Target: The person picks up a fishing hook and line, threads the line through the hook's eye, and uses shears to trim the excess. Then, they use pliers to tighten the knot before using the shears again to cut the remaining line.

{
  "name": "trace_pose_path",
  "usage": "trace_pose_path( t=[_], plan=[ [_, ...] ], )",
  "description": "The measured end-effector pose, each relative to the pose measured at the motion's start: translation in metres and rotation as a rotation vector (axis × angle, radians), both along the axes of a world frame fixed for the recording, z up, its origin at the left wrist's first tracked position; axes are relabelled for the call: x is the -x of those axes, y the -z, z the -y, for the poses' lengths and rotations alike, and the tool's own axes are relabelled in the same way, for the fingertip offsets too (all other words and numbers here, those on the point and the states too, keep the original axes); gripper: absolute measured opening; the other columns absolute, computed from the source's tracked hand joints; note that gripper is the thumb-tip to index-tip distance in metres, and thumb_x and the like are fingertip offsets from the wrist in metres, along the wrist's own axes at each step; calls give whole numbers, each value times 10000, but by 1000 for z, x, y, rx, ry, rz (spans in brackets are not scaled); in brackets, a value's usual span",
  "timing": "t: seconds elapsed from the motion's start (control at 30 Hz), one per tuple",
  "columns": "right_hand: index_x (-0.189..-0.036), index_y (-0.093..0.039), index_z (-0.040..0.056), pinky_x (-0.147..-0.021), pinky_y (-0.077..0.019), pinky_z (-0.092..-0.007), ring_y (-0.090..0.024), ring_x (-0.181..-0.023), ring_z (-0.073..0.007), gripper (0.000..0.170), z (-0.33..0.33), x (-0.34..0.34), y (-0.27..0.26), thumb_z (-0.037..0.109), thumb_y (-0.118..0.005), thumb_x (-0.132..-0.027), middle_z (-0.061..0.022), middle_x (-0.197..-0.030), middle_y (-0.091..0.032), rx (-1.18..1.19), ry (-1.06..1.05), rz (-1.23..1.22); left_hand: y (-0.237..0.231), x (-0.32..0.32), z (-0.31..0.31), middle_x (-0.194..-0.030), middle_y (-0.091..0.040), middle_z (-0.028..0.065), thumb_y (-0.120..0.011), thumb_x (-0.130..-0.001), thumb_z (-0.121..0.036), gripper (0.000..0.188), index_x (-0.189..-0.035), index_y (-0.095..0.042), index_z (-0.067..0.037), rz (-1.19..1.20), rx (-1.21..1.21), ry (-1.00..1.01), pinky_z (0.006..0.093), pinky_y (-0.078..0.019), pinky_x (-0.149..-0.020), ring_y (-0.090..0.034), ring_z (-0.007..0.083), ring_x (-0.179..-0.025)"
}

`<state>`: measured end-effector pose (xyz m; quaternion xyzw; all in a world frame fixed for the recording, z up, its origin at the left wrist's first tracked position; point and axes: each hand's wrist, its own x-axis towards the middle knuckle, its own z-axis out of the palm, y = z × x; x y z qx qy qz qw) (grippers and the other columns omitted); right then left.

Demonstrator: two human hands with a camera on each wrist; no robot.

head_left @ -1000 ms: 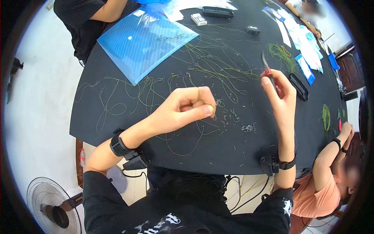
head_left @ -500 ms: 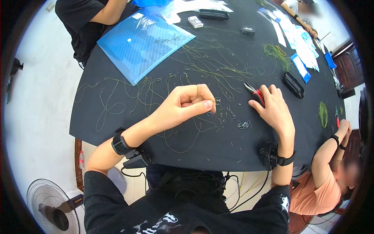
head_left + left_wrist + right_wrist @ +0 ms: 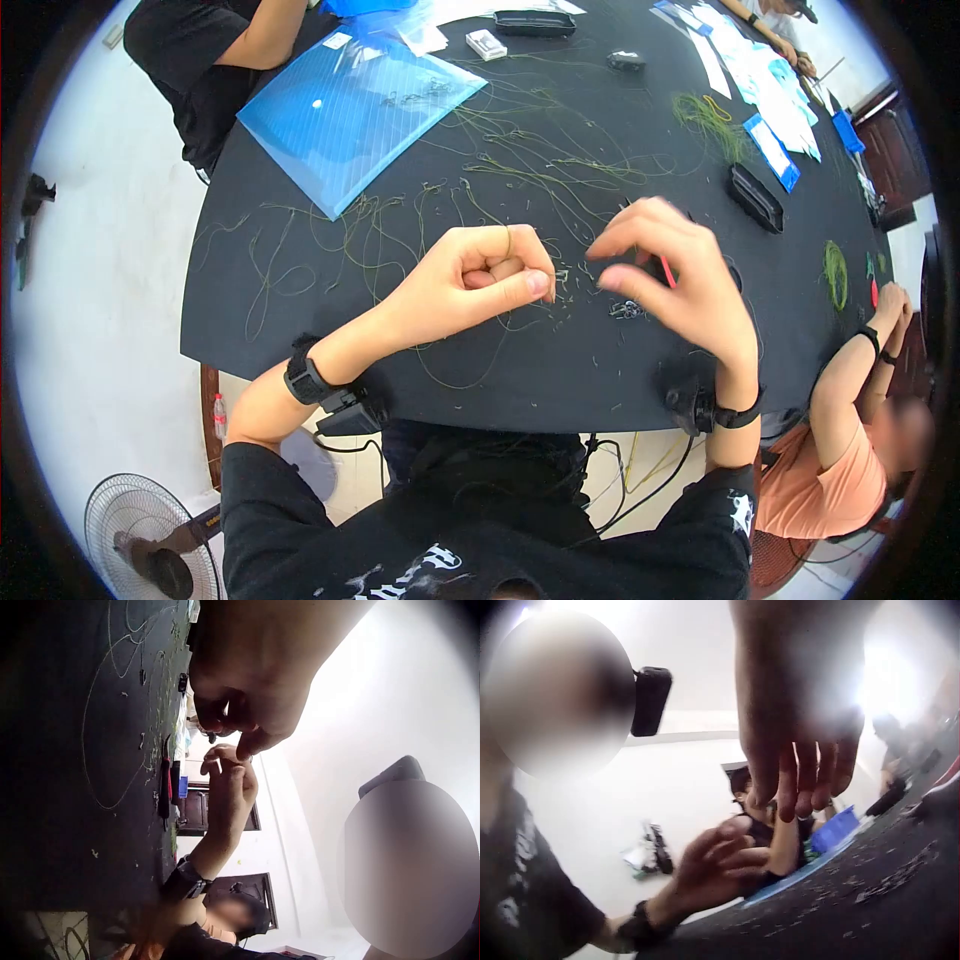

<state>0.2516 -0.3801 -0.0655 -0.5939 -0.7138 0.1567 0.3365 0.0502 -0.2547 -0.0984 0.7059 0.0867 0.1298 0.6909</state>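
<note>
My left hand (image 3: 480,272) is over the table with its fingers curled and the thumb pressed to the index finger. It pinches thin green fishing line, one strand of which crosses the index finger; the held end is mostly hidden. My right hand (image 3: 680,275) is to its right, fingers loosely bent and thumb apart, holding nothing. In the left wrist view, red-handled pliers (image 3: 166,780) lie on the table; the right hand mostly covers them in the head view. A small pile of fish hooks (image 3: 626,310) lies between the hands, among scattered clippings.
Loose strands of green line (image 3: 560,165) spread beyond the hands. A blue plastic folder (image 3: 350,120) lies at the far left, a black tray (image 3: 755,198) at the right. A coil of line (image 3: 835,275) is near another person, seated at right. A fan (image 3: 150,540) stands lower left.
My right hand held the pliers upright, put them down on the table, and has moved left, off them, towards my left hand. The left hand keeps its pinch, nearly still.
</note>
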Motion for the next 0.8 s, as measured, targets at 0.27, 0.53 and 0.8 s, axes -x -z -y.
trace_pose_path(
  t=[0.27,0.53,0.8],
  plan=[
    [-819,-623,38,-522,-378,-215,-510,-658,-95,89,1,18,7,68,-680,-757,-16,-800,-575,171,-83,-313,-1,-1,6,-527,-266,-78,-598,-840,-101,60,-820,-596,-44,-20,-193,14,213,-233,-486,-259,19,-513],
    [-804,-617,19,-488,-398,-227,-511,-577,-97,41,-2,20,11,33,-645,-778,-35,-711,-555,97,-133,-304,8,-1,4,-701,-510,-20,-616,-825,-95,87,-805,-599,-12,86,-320,56,224,-244,-459,-327,34,-515],
    [-811,-632,22,-468,-403,-222,-536,-588,-105,29,-2,25,14,18,-629,-782,-44,-718,-601,118,-188,-364,5,2,1,-674,-510,-13,-609,-828,-98,79,-802,-597,-24,11,-319,26,220,-250,-459,-343,25,-525]
  ],
)
